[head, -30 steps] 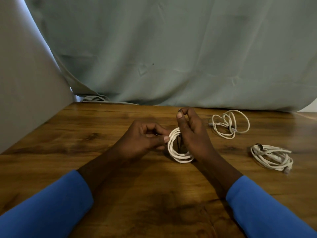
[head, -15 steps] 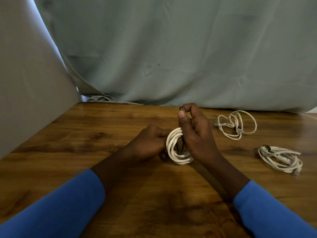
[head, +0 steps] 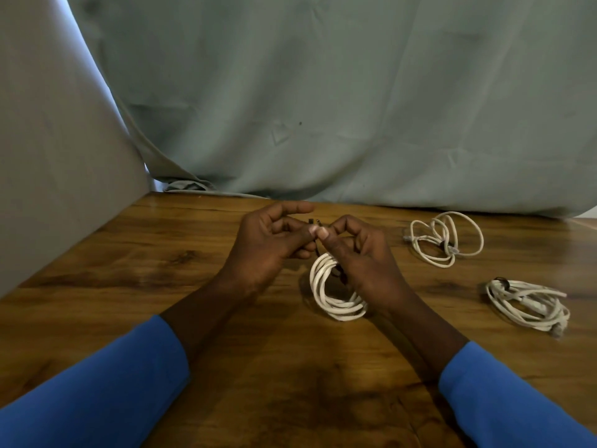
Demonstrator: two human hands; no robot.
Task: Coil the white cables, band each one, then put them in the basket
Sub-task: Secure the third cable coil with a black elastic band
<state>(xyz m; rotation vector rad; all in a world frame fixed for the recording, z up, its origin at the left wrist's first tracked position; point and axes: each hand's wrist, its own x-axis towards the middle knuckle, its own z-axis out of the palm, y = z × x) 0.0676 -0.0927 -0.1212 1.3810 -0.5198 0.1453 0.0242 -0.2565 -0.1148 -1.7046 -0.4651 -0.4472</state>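
A coiled white cable (head: 332,294) stands on edge on the wooden table (head: 161,273), in front of me. A thin dark band (head: 318,242) runs up from the coil to my fingertips. My left hand (head: 268,247) and my right hand (head: 361,253) meet above the coil, and each pinches the band's upper end between thumb and forefinger. My right palm hides the coil's right side. Two more white cables lie to the right: a loose coil (head: 444,240) further back and a tighter bundle (head: 529,303) nearer to me, each with a dark band on it. No basket is in view.
A grey-green cloth (head: 323,108) hangs along the table's back edge. A pale upright surface (head: 48,156) borders the table on the left. My blue sleeves (head: 97,392) cross the near part of the table.
My left hand has let go of the coil's left side and risen to meet my right hand at the band. The view has shifted slightly.
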